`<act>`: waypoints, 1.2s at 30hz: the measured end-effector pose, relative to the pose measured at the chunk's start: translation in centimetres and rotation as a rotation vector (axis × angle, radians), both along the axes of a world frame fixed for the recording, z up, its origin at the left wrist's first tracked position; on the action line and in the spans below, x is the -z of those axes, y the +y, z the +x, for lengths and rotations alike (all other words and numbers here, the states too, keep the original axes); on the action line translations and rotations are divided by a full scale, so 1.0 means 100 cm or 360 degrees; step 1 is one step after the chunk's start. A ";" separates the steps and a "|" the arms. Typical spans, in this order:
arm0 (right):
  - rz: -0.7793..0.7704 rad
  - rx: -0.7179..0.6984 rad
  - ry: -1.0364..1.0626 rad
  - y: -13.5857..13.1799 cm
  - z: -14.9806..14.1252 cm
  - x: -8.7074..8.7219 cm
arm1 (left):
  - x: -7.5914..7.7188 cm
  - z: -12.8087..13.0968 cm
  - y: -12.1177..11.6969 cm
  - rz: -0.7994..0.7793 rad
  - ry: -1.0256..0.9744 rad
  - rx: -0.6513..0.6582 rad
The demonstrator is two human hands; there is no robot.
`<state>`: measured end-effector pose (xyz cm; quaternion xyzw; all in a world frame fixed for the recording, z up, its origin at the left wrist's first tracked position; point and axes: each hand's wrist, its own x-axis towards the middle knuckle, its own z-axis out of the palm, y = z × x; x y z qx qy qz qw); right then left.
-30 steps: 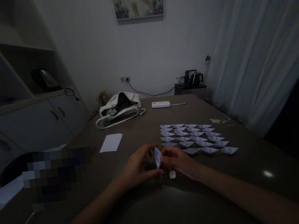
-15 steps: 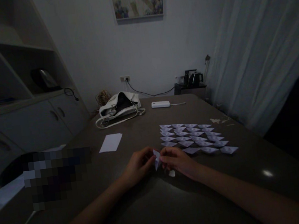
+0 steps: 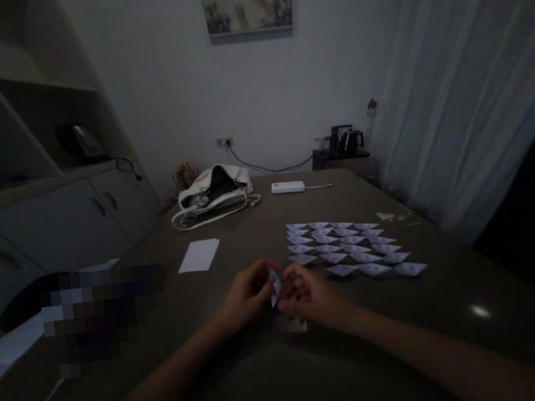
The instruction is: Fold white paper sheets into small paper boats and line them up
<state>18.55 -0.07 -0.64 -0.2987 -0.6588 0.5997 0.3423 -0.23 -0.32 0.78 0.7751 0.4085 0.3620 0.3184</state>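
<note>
A small white folded paper boat (image 3: 275, 287) stands on edge in my left hand (image 3: 250, 294), pinched between thumb and fingers. My right hand (image 3: 311, 296) is close on its right side, thumb and forefinger apart; whether a fingertip touches the paper is unclear. Below the right hand lies a small pale flat piece (image 3: 298, 325), partly hidden and too dim to name. Several finished paper boats (image 3: 363, 258) sit in rows on the table to the right. A stack of white paper sheets (image 3: 199, 256) lies beyond my left hand.
On the dark table (image 3: 270, 382) a white handbag (image 3: 218, 193) stands at the far left, with a white power bank (image 3: 288, 187) and short cable beside it. Loose papers (image 3: 12, 345) lie at the left edge. A pale curtain (image 3: 457, 73) hangs at right.
My right hand has loosened from the boat, its thumb and forefinger spreading apart. The boat has shifted slightly left and tilted in my left hand. The pale piece below appears further left.
</note>
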 end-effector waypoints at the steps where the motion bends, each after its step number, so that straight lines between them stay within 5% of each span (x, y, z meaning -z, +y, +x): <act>1: 0.0041 -0.0001 -0.0025 -0.002 0.000 0.000 | 0.000 0.000 0.000 -0.0003 0.0010 -0.0006; 11: -0.0050 0.0011 0.0015 0.000 -0.001 0.003 | -0.001 0.000 0.002 -0.0024 0.0009 -0.0162; 36: 0.0144 0.0524 -0.0029 0.007 0.001 0.009 | 0.000 -0.004 0.006 0.0009 0.0140 -0.0247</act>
